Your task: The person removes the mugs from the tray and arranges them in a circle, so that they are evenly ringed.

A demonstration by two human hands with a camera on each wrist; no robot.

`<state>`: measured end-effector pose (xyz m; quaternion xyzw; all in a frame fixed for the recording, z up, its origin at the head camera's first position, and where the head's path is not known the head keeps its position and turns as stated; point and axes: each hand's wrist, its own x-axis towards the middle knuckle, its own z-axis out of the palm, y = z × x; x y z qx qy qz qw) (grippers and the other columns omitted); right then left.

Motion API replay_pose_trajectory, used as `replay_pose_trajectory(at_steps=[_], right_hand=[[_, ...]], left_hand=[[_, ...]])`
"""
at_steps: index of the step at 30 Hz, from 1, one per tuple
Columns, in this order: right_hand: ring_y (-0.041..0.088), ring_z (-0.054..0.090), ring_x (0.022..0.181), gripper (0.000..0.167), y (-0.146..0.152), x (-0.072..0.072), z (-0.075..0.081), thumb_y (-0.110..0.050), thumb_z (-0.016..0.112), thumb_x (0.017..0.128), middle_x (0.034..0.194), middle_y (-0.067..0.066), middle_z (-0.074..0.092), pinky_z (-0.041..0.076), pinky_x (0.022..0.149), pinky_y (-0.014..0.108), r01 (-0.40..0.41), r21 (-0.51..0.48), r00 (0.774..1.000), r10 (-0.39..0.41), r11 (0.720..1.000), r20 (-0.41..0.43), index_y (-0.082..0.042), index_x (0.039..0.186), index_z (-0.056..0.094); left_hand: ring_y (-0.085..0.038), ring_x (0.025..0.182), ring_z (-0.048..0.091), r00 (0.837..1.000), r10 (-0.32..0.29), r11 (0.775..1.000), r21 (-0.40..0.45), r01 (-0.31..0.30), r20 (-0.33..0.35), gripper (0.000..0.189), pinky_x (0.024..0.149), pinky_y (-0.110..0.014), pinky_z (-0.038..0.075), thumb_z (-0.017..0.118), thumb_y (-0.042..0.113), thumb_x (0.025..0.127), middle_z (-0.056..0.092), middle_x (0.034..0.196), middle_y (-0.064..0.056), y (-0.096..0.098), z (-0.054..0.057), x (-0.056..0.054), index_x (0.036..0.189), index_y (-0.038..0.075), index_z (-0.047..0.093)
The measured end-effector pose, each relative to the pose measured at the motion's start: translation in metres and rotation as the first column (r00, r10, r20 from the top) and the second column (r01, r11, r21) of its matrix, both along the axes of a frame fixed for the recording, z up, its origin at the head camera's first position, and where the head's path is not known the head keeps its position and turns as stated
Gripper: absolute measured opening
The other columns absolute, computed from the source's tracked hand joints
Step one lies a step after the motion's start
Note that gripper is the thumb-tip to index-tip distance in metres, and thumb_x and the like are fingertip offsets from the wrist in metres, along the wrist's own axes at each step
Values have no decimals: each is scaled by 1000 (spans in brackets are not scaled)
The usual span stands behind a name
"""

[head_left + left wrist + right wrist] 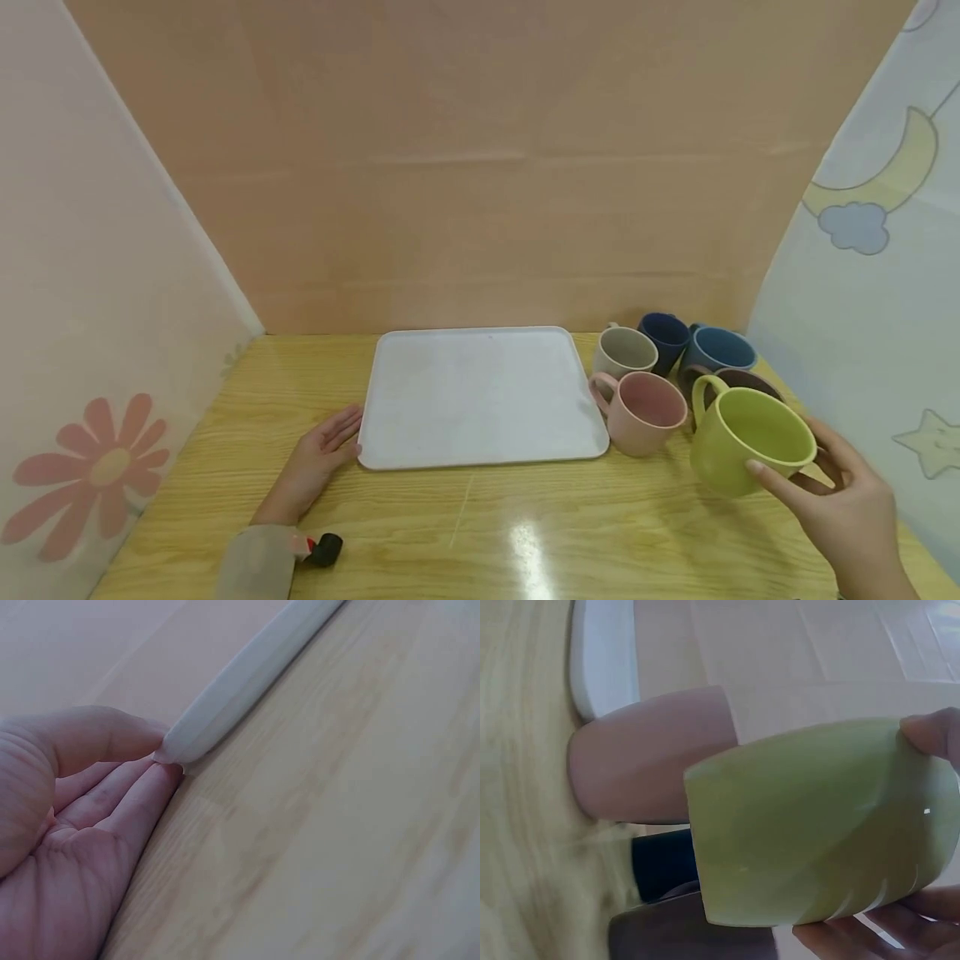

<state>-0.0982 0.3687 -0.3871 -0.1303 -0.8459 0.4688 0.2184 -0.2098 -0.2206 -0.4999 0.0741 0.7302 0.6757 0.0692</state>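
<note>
In the head view, my right hand [847, 500] grips a yellow-green mug [723, 458] by its body, thumb on the near side and fingers round the far side. Its handle points away, up and left. The right wrist view shows the mug [802, 832] tipped over, its base toward the other mugs, raised off the table. My left hand [318, 458] is at the near left corner of a white rectangular tray [480, 400]. In the left wrist view, thumb and fingertips pinch the tray's rim [225, 697]. Nothing lies on the tray.
Right of the tray stand a pink mug [637, 425], a beige mug [622, 354], a dark blue mug [663, 342], a blue mug [720, 350] and a dark brown mug [690, 930], partly hidden. Walls enclose the wooden table [420, 533] at back, left and right.
</note>
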Motion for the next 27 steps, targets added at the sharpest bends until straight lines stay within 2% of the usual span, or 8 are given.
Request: replay_pose_trajectory(at_steps=[6, 9, 14, 20, 22, 27], right_hand=[[-23, 52, 96, 85, 6, -5, -15, -11, 84, 85, 113, -35, 50, 52, 68, 7, 15, -39, 995, -11, 999, 97, -21, 157, 40], [-24, 52, 95, 85, 8, -7, -22, -12, 83, 86, 113, -36, 50, 53, 69, 8, -5, -53, 993, 11, 999, 119, -22, 157, 38], [-21, 52, 99, 83, 9, -12, -34, -7, 84, 84, 117, -33, 51, 52, 71, 7, -16, -71, 996, 22, 997, 85, -21, 154, 43], [-19, 51, 101, 82, 8, -16, -46, -5, 84, 83, 117, -32, 52, 52, 72, 6, -27, -41, 998, 29, 999, 47, -18, 153, 45], [-17, 52, 102, 82, 6, -18, -49, -4, 85, 82, 118, -31, 52, 52, 73, 6, -35, -20, 999, 35, 999, 27, -16, 153, 46], [-15, 53, 103, 83, 4, -21, -56, -1, 85, 81, 119, -30, 53, 52, 74, 7, -45, 6, 999, 45, 999, -13, -13, 153, 46]], left_hand=[[-9, 139, 44, 1000, -1, 1000, -1, 2, 8, 71, 101, -12, 42, 67, 8, 98, 34, 160, -20, 0, 0, 0, 157, -2, 30], [-6, 137, 45, 1000, 4, 1000, -2, -4, 8, 70, 101, -12, 42, 67, 6, 98, 35, 160, -20, 0, 0, 0, 157, -2, 30], [-2, 134, 46, 1000, 8, 1000, -5, -8, 13, 70, 101, -11, 41, 66, 5, 98, 34, 160, -20, 0, 1, 1, 157, -2, 30], [-17, 143, 41, 1000, 12, 1000, -23, -12, 13, 70, 101, -12, 42, 66, 7, 98, 34, 160, -19, 0, 0, 0, 157, -1, 30], [-19, 143, 40, 1000, 14, 1000, -25, -14, 11, 70, 101, -12, 42, 67, 7, 98, 35, 160, -19, -1, 0, 0, 157, 0, 31], [-6, 138, 44, 1000, 4, 1000, -14, -4, 7, 70, 101, -12, 42, 66, 6, 98, 33, 161, -20, -1, -1, 0, 157, -2, 29]])
